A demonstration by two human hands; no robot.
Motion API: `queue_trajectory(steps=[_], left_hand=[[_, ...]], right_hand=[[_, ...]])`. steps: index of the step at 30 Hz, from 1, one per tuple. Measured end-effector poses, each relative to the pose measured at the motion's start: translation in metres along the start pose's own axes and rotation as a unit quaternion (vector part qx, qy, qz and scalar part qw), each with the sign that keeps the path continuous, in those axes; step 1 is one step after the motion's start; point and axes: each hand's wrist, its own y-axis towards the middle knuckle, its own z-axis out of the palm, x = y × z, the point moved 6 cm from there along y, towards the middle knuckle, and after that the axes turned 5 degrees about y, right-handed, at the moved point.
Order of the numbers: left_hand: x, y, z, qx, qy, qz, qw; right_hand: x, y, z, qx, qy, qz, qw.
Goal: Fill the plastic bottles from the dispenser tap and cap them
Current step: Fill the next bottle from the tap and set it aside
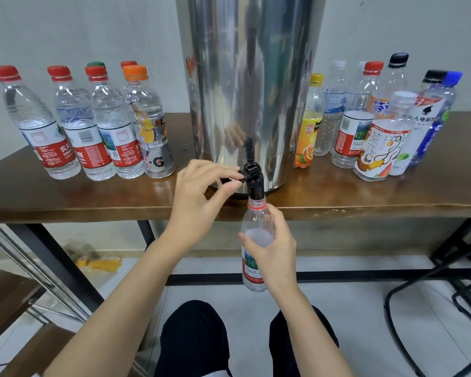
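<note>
I am pinching the small black tap lever point(241, 176) of the tall stainless-steel dispenser point(250, 91) between the thumb and forefinger of my left hand point(199, 197), with the other fingers loosely curled. My right hand point(273, 247) is wrapping round the clear plastic bottle with the red-and-white label point(256, 219), keeping its open neck right under the spout, just below the edge of the brown wooden worktop point(365, 198).

Water is frothing near the bottle's shoulder, so this fill is nearly finished, I judge. Its cap is not showing anywhere. The capped clear bottles on the left point(106, 126) are looking full and done. The mixed cluster of capped bottles on the right point(346, 137) seems mostly empty and is waiting its turn.
</note>
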Motion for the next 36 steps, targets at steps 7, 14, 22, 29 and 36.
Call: queue_trajectory(steps=[7,14,22,29,36], left_hand=[[0.015,0.001,0.01,0.007,-0.072,-0.027,0.997],[0.01,-0.013,0.026,-0.073,-0.148,-0.093,0.982],[0.01,-0.014,0.027,-0.089,-0.151,-0.101,0.979],[0.01,-0.016,0.029,-0.091,-0.169,-0.105,0.976],[0.01,-0.016,0.03,-0.092,-0.174,-0.112,0.974]], right_hand=[[0.0,-0.001,0.0,-0.006,-0.001,0.001,1.0],[-0.001,-0.002,0.0,-0.01,-0.017,-0.006,1.0],[-0.001,-0.002,-0.001,-0.01,-0.021,-0.01,1.0],[-0.008,-0.006,0.001,-0.006,-0.025,0.005,1.0],[-0.011,-0.007,-0.002,-0.012,-0.023,0.02,0.999]])
